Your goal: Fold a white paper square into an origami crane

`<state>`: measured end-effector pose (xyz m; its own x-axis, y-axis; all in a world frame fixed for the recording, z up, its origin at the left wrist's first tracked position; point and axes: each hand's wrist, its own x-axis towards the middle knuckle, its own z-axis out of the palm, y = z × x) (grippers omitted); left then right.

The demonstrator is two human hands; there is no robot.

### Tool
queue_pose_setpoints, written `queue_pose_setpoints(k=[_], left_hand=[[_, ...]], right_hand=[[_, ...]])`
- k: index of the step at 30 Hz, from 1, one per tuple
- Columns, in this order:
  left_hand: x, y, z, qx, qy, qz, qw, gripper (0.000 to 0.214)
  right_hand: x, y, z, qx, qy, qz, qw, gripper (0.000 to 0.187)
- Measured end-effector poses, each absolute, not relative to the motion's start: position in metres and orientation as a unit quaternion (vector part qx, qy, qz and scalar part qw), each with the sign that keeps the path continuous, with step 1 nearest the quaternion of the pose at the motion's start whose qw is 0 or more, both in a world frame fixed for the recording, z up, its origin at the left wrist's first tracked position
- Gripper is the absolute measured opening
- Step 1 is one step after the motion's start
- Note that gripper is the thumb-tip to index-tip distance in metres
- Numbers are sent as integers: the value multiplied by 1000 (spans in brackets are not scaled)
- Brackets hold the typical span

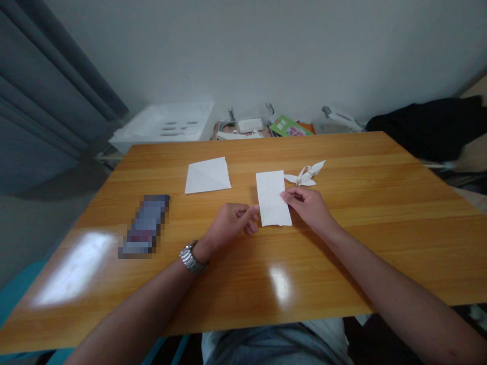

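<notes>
A white ruled sheet of paper (272, 200) is held upright-lengthwise in front of me, its bottom edge slightly ragged. My right hand (306, 207) pinches its right edge between thumb and fingers. Beside the left edge is my left hand (238, 222), fingers loosely curled and thumb a little apart from them; the thumb tip comes right up to the paper, and I cannot tell if it touches. Just beyond my right hand lies a folded white paper figure (304, 176) with pointed, wing-like parts. Another white sheet (208, 175), creased diagonally, rests farther left.
A blurred-out phone (146, 225) lies on the left of the wooden table (228, 284). Behind the far edge are a white foam tray (178, 121), a green booklet (289, 126) and assorted items. Dark cloth (426, 124) is heaped at the right.
</notes>
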<state>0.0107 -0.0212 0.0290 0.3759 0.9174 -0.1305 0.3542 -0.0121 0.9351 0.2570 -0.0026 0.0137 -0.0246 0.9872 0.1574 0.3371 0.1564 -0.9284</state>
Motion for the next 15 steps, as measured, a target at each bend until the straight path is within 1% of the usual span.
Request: queue_pose_setpoints(k=[1,3,5,6,8,11,13,15], left_hand=[[9,-20,30,672,509,292,452,49],[6,-18,32,726,527,308,316,38],[4,-16,31,793,480,306,217,26],[3,-15,30,823,445,302,183,24],[4,-15,25,872,379,275,144,29],[6,-16,17,921,316,194,121,41],[7,-19,13,934,311,143,107,47],[8,-22,12,932,335,114,84,49]], right_hand=[[258,-2,13,-535,-634,358,428,31],[260,-1,14,-529,-673,347,383,30],[261,-2,16,-525,-702,340,341,30],[260,-3,17,-525,-711,337,323,30],[259,-6,20,-523,-727,334,293,30],[257,-7,21,-519,-746,323,264,29],[257,-7,21,-522,-756,299,258,27],[257,-6,19,-524,-769,251,266,25]])
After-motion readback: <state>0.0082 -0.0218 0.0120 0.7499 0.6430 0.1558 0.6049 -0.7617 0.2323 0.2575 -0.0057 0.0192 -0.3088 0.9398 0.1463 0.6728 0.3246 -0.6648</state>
